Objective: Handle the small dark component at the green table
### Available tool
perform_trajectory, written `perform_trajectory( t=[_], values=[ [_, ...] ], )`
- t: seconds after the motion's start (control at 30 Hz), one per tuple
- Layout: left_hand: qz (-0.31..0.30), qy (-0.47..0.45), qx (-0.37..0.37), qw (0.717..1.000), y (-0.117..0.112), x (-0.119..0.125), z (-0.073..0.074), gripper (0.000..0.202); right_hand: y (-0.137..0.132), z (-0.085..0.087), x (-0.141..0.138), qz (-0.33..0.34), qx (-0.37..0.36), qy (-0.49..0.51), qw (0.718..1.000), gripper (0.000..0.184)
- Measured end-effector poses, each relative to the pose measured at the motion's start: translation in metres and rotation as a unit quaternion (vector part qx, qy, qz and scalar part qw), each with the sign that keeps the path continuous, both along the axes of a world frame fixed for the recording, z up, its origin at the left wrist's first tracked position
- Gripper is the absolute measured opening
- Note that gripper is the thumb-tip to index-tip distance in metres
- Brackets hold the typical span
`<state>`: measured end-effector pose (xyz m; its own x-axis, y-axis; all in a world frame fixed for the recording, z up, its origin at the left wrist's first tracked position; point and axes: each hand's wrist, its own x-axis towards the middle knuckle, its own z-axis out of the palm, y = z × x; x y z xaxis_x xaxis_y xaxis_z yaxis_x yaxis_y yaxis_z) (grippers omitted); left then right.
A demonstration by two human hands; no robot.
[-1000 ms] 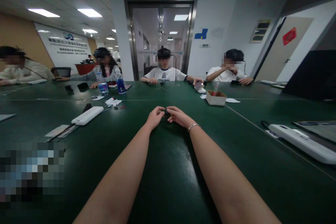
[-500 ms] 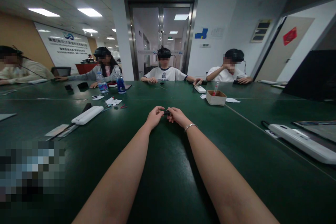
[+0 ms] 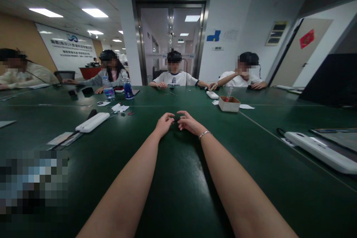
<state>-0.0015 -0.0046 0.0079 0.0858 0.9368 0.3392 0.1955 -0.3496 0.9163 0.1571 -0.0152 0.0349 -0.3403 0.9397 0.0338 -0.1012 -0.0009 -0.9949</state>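
Ahead of me, both bare arms reach across the green table. My left hand pinches a small black object between thumb and fingertips; its exact kind is too small to make out. Facing it from the other side is my right hand, a silver bracelet on its wrist. Its fingers are spread apart, with the tips close to the black object. Whether they touch it I cannot tell.
A white power strip lies at left, another at right. An open box holds a clear tube. Two bottles and paper scraps stand or lie further left. Several people wearing headsets sit across the green table.
My right hand has loosened from the black object, its fingers spreading and its wrist shifting slightly right. My left hand keeps its place. Across the table, a person's hand has moved a little.
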Motion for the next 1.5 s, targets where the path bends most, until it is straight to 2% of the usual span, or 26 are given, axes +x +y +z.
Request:
perform_trajectory(
  t=[0.1,0.17,0.3,0.4,0.5,0.63,0.8,0.93,1.03,1.13,1.27,1.4,1.5],
  values=[
    [-0.002,-0.001,0.007,1.0,0.0015,-0.0008,-0.0018,0.02,0.0016,-0.0011,-0.0008,-0.017,-0.01,-0.041,0.999,0.013],
    [-0.004,0.002,0.006,1.0,0.0025,-0.0016,-0.0029,0.021,0.0021,-0.0019,-0.0011,-0.035,0.012,-0.055,0.998,0.009],
    [-0.007,0.008,0.0,1.0,0.0014,-0.002,-0.002,0.022,0.0008,-0.0021,0.0002,-0.018,0.024,-0.009,1.0,0.034],
    [-0.004,0.007,0.002,1.0,-0.001,-0.0012,-0.0002,0.022,0.0014,-0.0026,-0.0004,-0.017,0.005,-0.033,0.999,0.02],
    [-0.001,0.009,0.004,1.0,-0.0024,-0.0004,0.0009,0.021,0.003,-0.0035,-0.0016,-0.037,0.018,-0.069,0.997,0.011],
    [-0.002,0.01,0.0,1.0,-0.0032,0.0002,0.0023,0.021,0.0025,-0.0028,-0.0005,-0.006,0.025,-0.04,0.999,0.035],
    [-0.004,0.0,0.001,1.0,-0.0043,0.0011,0.0039,0.02,0.0036,-0.0034,-0.0004,-0.027,0.015,-0.066,0.997,0.011],
    [-0.003,0.002,-0.004,1.0,-0.0035,0.0007,0.003,0.02,0.0045,-0.0047,0.0001,-0.011,0.015,-0.034,0.999,0.024],
    [-0.002,0.002,-0.001,1.0,-0.0023,0.0001,0.0015,0.02,0.0039,-0.0037,0.0,-0.011,0.001,-0.029,1.0,0.01],
    [-0.002,0.008,0.004,1.0,-0.002,-0.0005,0.0009,0.02,0.0023,-0.0019,-0.0002,-0.021,0.009,-0.043,0.999,0.006],
    [-0.001,0.011,-0.005,1.0,-0.0036,-0.0009,0.0018,0.021,0.0,-0.0006,0.001,-0.01,0.01,-0.01,1.0,0.02],
    [-0.001,0.019,-0.001,1.0,-0.0044,-0.0014,0.0021,0.021,0.0007,-0.0013,0.0014,-0.003,0.0,-0.032,1.0,0.011],
    [0.003,0.033,0.002,0.999,-0.0045,-0.0019,0.0016,0.021,0.0012,-0.0016,0.0012,-0.006,0.011,-0.028,1.0,0.026]
  ],
)
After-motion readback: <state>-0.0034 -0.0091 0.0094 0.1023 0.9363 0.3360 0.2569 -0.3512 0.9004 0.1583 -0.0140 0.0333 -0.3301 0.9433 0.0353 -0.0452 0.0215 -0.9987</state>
